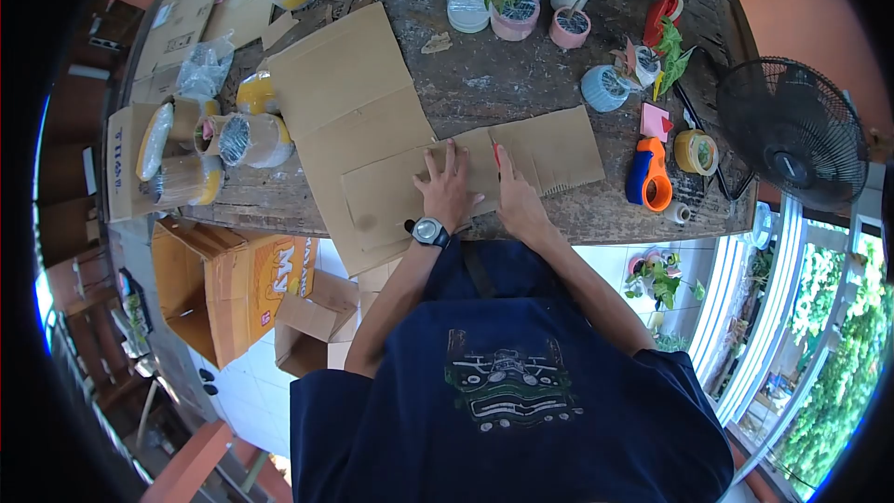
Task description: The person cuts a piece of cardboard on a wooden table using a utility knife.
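My left hand (446, 194), with a watch at the wrist, lies flat with fingers spread on a long cardboard piece (557, 151). Just to its right, my right hand (520, 205) is closed around a slim red cutter (496, 156). The cutter's tip points away from me and meets the cardboard near a crease or cut line; its blade is too small to make out. Beneath the long piece rests a larger folded cardboard sheet (349, 88), reaching past the table's front edge.
Right of the cardboard are an orange and blue tape dispenser (649, 174), a tape roll (695, 152) and a black fan (792, 135). Potted plants (516, 14) stand at the back. Wrapped pots (251, 140) sit at left; an open carton (233, 289) stands below the table.
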The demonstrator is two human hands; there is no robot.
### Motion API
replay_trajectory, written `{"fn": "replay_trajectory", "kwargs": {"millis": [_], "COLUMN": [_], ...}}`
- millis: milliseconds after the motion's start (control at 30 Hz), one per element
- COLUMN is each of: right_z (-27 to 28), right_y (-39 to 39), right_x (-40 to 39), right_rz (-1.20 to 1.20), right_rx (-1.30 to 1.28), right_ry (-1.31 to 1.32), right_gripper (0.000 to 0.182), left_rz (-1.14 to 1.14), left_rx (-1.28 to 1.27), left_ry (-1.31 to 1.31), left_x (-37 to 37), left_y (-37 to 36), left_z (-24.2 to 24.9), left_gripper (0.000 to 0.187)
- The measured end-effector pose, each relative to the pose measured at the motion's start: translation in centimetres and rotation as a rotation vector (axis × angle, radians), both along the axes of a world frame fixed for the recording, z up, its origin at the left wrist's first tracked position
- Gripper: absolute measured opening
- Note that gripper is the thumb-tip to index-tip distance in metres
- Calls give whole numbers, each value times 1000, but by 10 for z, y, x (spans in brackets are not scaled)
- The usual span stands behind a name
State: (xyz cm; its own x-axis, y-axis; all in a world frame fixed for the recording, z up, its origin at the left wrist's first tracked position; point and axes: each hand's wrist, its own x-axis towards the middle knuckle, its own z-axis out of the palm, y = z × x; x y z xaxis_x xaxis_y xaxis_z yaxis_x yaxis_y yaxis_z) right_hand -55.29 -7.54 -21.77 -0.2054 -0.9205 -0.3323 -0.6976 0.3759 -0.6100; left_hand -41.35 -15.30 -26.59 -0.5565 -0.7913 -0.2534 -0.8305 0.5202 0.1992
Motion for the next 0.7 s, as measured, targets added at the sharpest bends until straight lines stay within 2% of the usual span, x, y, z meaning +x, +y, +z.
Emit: {"fn": "replay_trajectory", "kwargs": {"millis": [67,167,267,367,467,500,567,667,700], "right_z": [8,7,-2,-5,-3,-3,-4,3,7], "right_y": [-6,-11,-14,-17,-20,-16,-5,26,42], "right_x": [1,-1,-4,-7,-9,-8,-6,-1,2], "right_rz": [4,15,23,14,25,32,35,30,24], "right_rx": [44,78,80,44,32,39,66,124,144], "right_ry": [56,107,138,127,132,137,139,165,178], "right_gripper": [88,90,91,87,84,83,82,79,78], "left_rz": [-10,-46,-68,-61,-64,-58,-46,11,19], "left_rx": [-43,67,71,-281,-13,11,55,-99,-30], "left_ry": [-4,-84,-160,-217,-187,-198,-220,-149,-136], "left_x": [-1,-8,-14,-16,-25,-26,-30,-30,-30], "left_y": [3,-1,-6,-2,0,1,-3,-1,-1], "left_z": [-7,28,27,-49,23,29,30,-16,-6], "left_gripper": [105,100,105,109,108,108,108,111,111]}}
